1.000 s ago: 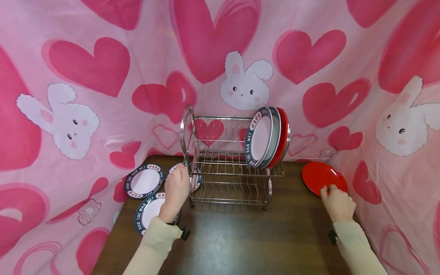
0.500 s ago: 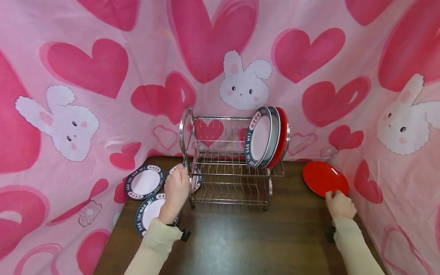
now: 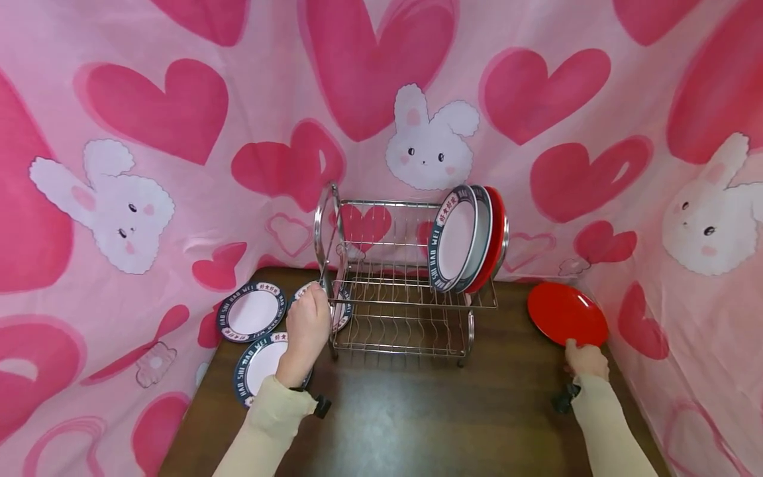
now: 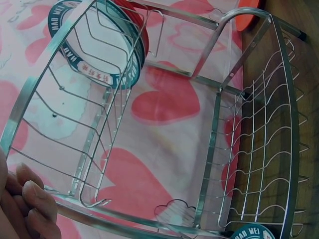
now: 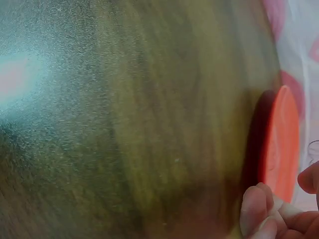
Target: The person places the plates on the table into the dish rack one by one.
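My left hand (image 3: 306,328) grips the left side frame of a two-tier metal dish rack (image 3: 411,303); its curled fingers (image 4: 41,199) show in the left wrist view. At the right, a red plate (image 3: 563,311) lies on the table, its near edge tipped up slightly. My right hand (image 3: 587,362) pinches that near rim. In the right wrist view, fingers (image 5: 254,206) are at the underside of the red plate (image 5: 282,147), with the thumb on the other side. On the upper tier's right end stand a blue-rimmed white plate (image 3: 454,238), another pale plate behind it, and a red plate (image 3: 496,242).
Left of the rack, blue-rimmed plates lie flat on the brown table (image 3: 405,411): one at the back (image 3: 253,313), one nearer (image 3: 262,368), and one partly hidden behind the left hand (image 3: 342,310). Pink heart-patterned cloth (image 3: 381,99) encloses the back and sides.
My right hand has shifted slightly along the red plate's near edge, turned, and taken hold of its rim. The left hand stays on the rack.
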`<state>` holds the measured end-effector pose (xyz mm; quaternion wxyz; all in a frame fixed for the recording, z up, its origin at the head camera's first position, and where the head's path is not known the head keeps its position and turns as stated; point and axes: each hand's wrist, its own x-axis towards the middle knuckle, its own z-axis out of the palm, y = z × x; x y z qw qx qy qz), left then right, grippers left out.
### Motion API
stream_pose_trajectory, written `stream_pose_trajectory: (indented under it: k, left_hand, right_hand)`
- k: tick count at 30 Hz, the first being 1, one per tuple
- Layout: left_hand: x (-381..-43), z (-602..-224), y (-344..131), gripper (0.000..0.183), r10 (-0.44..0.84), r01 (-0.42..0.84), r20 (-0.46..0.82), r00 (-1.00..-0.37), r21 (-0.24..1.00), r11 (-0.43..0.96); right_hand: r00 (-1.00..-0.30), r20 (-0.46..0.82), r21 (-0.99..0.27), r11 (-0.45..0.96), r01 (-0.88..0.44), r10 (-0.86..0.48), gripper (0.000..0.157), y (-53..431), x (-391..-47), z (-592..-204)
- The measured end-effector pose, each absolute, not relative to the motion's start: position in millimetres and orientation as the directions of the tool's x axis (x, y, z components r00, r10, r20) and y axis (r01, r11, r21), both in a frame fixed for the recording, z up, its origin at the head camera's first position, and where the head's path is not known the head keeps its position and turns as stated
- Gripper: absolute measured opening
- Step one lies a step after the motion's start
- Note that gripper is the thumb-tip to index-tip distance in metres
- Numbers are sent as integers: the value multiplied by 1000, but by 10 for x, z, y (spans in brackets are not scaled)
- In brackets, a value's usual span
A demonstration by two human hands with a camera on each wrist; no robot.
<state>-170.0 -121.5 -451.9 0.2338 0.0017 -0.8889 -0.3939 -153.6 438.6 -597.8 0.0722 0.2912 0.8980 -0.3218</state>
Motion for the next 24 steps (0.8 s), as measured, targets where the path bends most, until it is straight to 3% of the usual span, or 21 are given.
stream_pose_trajectory:
  k: [9, 19, 24]
  left_hand:
    - [-1727, -4496, -1218, 38, -183, 183, 423, -887, 688, 702]
    - [-1729, -4506, -1230, 36, -192, 182, 425, -885, 694, 697]
    - [-1754, -4506, -1210, 36, -185, 193, 427, -885, 699, 689]
  right_hand:
    - [-811, -345, -595, 558, 578, 472, 67, 4424, -1590, -6182]
    - [-773, -433, -718, 341, 606, 464, 66, 4386, -1656, -6239]
    - [-719, -493, -780, 117, 614, 490, 55, 4427, -1694, -6248]
